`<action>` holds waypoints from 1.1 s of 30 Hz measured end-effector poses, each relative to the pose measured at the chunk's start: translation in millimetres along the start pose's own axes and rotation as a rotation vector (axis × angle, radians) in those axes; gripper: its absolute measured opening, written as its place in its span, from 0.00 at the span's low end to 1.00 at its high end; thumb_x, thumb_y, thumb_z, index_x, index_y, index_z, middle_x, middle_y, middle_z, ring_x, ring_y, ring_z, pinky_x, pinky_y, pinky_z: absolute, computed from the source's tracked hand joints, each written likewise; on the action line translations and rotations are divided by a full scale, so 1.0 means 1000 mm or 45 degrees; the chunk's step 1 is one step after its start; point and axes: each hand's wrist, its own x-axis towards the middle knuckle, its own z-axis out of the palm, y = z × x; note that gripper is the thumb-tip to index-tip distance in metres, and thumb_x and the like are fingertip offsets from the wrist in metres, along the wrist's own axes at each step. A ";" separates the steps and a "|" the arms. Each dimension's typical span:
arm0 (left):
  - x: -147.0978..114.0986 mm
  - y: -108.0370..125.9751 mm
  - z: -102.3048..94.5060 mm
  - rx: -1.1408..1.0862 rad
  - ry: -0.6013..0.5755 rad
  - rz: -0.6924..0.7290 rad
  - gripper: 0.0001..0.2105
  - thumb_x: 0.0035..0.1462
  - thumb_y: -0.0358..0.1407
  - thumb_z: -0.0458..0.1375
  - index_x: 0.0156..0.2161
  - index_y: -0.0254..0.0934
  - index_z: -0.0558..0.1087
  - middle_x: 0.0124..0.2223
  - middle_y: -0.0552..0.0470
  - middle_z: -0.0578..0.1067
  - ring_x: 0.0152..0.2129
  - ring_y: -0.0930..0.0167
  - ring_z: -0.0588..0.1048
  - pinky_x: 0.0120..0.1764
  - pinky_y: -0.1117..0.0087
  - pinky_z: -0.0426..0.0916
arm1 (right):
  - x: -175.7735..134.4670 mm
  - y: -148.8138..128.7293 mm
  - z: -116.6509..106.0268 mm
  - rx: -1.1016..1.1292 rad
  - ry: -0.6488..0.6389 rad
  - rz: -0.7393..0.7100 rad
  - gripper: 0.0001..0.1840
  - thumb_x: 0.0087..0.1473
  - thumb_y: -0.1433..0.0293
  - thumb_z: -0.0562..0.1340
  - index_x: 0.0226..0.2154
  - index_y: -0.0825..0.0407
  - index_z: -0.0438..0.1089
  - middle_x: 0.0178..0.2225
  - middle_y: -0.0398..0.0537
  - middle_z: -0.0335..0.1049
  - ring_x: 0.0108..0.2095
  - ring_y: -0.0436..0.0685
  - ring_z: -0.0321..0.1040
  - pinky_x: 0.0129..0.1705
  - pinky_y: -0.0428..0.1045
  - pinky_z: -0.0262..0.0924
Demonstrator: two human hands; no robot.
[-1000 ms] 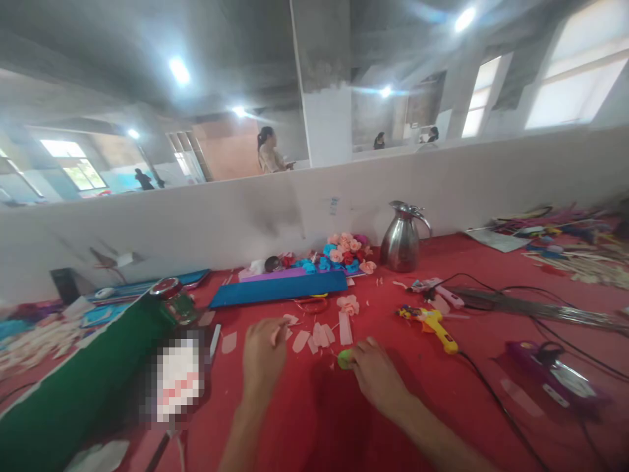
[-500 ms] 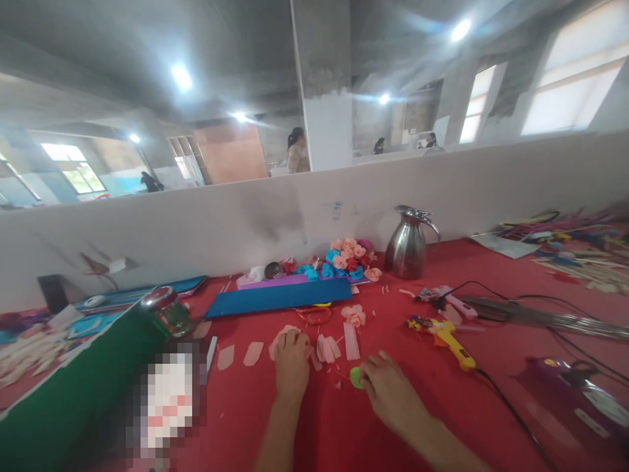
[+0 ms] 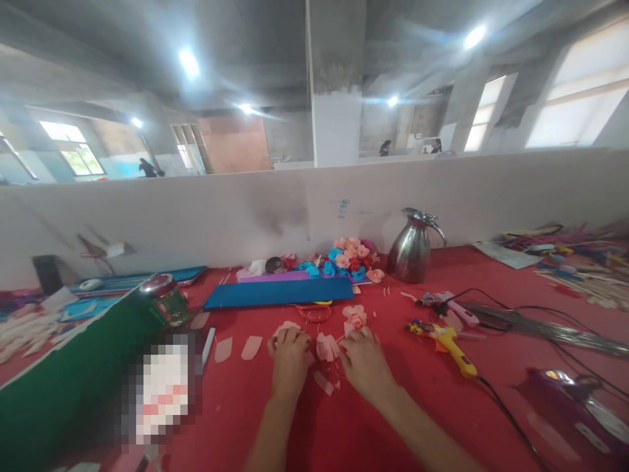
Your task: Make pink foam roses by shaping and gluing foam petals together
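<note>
My left hand (image 3: 289, 357) has its fingers curled down on pink paper petals, whose edges show past the fingertips. Just right of it sits a folded pink paper bundle (image 3: 327, 347), and a loose pink petal (image 3: 323, 383) lies nearer to me. My right hand (image 3: 366, 364) is closed beside the bundle, over where the pink strip was; whatever its fingers grip is hidden. Behind it rests a pink paper flower (image 3: 354, 316). Two cut petals, one of them a pale pink petal (image 3: 252, 348), lie flat to the left.
A blue board (image 3: 280, 293) lies behind the hands, with a heap of paper flowers (image 3: 351, 255) and a steel jug (image 3: 410, 249) further back. To the right are a yellow glue gun (image 3: 455, 347) with its cord and a purple device (image 3: 570, 400). A lidded jar (image 3: 167, 301) stands left.
My right hand has moved forward and left to the pink bundle; the green disc it held is no longer visible. A loose petal now shows between the hands. My left hand has barely moved.
</note>
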 end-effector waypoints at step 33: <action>-0.012 0.044 -0.006 -1.705 -0.281 -0.577 0.15 0.42 0.44 0.63 0.30 0.32 0.75 0.27 0.50 0.73 0.17 0.73 0.70 0.13 0.74 0.66 | -0.015 0.013 -0.040 0.858 0.308 -0.139 0.07 0.54 0.69 0.58 0.34 0.51 0.71 0.35 0.47 0.70 0.37 0.54 0.66 0.40 0.50 0.60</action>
